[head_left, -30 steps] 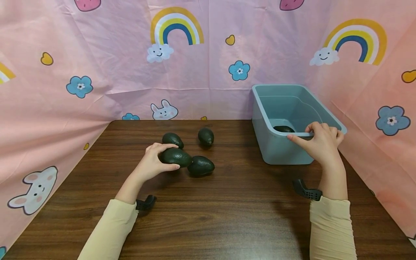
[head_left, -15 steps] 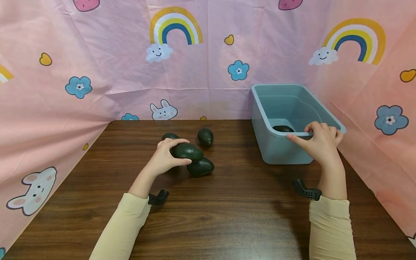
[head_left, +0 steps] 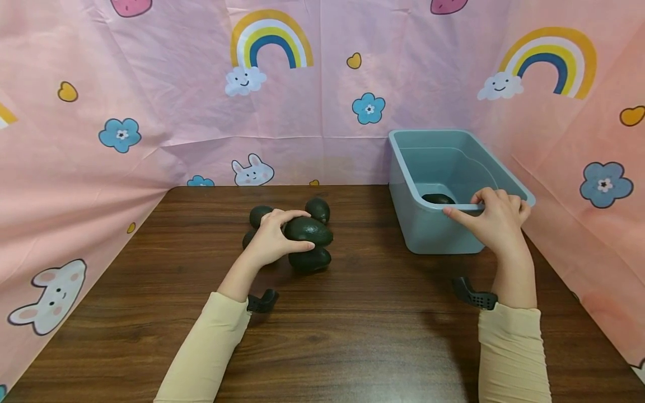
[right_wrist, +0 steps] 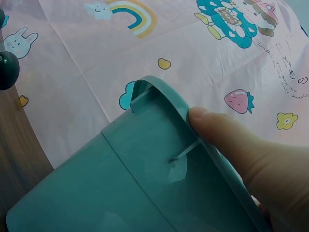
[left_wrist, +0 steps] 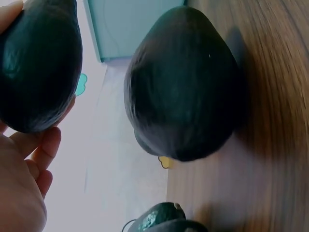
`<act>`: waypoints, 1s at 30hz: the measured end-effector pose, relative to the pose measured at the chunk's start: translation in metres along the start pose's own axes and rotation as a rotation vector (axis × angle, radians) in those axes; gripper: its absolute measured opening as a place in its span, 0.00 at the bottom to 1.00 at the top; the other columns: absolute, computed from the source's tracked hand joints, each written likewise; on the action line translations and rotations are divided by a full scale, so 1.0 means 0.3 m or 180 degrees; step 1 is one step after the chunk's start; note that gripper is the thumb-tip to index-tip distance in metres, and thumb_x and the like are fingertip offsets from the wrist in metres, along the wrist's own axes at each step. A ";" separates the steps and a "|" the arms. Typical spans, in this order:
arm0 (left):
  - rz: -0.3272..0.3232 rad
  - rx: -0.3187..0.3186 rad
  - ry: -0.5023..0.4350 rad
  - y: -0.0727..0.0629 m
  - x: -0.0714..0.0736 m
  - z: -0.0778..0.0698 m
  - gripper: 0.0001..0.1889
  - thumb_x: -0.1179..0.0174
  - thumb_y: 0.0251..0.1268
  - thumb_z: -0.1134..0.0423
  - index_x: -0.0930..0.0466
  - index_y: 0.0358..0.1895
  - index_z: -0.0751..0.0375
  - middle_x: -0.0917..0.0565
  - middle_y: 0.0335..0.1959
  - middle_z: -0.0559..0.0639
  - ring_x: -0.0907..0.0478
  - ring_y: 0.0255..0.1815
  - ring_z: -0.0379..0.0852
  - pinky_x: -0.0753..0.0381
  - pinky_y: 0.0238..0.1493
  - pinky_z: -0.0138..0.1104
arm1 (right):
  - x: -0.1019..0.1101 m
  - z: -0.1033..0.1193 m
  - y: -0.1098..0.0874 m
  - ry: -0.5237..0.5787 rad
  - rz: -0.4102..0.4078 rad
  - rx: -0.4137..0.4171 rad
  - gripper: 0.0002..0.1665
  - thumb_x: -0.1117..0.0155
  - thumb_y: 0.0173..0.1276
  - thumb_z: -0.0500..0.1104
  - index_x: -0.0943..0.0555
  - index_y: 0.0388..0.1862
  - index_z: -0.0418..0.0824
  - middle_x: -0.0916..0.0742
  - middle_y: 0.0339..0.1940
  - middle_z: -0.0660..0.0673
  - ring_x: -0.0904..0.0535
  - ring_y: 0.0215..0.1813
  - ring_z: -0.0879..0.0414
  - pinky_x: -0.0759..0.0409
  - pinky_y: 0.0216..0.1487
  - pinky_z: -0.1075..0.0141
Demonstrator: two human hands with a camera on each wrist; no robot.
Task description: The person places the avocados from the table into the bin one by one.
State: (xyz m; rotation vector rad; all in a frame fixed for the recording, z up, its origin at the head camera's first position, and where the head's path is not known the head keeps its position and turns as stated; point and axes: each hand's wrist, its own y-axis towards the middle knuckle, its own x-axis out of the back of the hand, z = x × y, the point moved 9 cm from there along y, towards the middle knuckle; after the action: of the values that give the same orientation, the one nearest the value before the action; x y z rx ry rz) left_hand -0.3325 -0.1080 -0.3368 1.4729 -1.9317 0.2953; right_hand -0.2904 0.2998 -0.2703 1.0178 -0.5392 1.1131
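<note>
Fingers and thumb of the left hand [head_left: 272,239] grip a dark green, pear-shaped avocado [head_left: 308,232] above the brown wooden table [head_left: 353,336], long axis left to right; well rightward, the right hand [head_left: 498,223] clasps a blue-grey plastic bin [head_left: 435,232] by its near rim.

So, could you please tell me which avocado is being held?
The avocado gripped by the left hand, above the wooden table; the other visible avocados lie on the table or inside the bin.

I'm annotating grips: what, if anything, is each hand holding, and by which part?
The left hand holds a dark green, egg-shaped avocado by its opposite sides; the right hand grips a blue-green, rectangular plastic bin by its near rim.
</note>
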 end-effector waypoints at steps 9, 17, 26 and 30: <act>0.0012 -0.0070 -0.0032 0.021 -0.025 -0.037 0.35 0.26 0.42 0.39 0.22 0.59 0.41 0.28 0.49 0.47 0.44 0.62 0.55 0.32 0.51 0.53 | 0.001 0.000 0.002 -0.0004 -0.0002 0.0007 0.39 0.35 0.58 0.68 0.29 0.42 0.33 0.29 0.37 0.35 0.42 0.46 0.32 0.61 0.55 0.35; 0.0019 -0.0210 -0.0025 0.056 -0.051 -0.094 0.34 0.25 0.42 0.41 0.22 0.58 0.40 0.28 0.49 0.47 0.42 0.60 0.54 0.28 0.46 0.49 | -0.001 -0.003 -0.001 0.0016 -0.0022 0.0021 0.38 0.34 0.57 0.67 0.29 0.41 0.33 0.30 0.37 0.36 0.42 0.46 0.32 0.61 0.54 0.36; 0.0034 -0.0302 0.0011 0.100 -0.078 -0.153 0.33 0.25 0.42 0.41 0.23 0.57 0.36 0.28 0.49 0.45 0.43 0.61 0.53 0.29 0.46 0.48 | -0.004 -0.009 0.002 0.0020 -0.0035 0.0031 0.38 0.34 0.57 0.67 0.29 0.41 0.33 0.29 0.38 0.36 0.42 0.46 0.32 0.61 0.54 0.35; 0.0042 -0.0265 -0.0010 0.119 -0.088 -0.173 0.33 0.25 0.41 0.40 0.23 0.57 0.35 0.28 0.51 0.45 0.45 0.62 0.53 0.29 0.45 0.49 | -0.005 -0.008 0.003 0.0028 -0.0039 0.0040 0.38 0.34 0.57 0.67 0.29 0.41 0.33 0.29 0.38 0.36 0.41 0.46 0.32 0.62 0.54 0.35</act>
State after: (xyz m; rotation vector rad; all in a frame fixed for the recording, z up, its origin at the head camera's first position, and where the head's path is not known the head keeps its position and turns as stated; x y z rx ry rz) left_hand -0.3423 -0.0471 -0.3072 1.4078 -1.9335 0.2158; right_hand -0.2922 0.3013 -0.2723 1.0255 -0.5188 1.1108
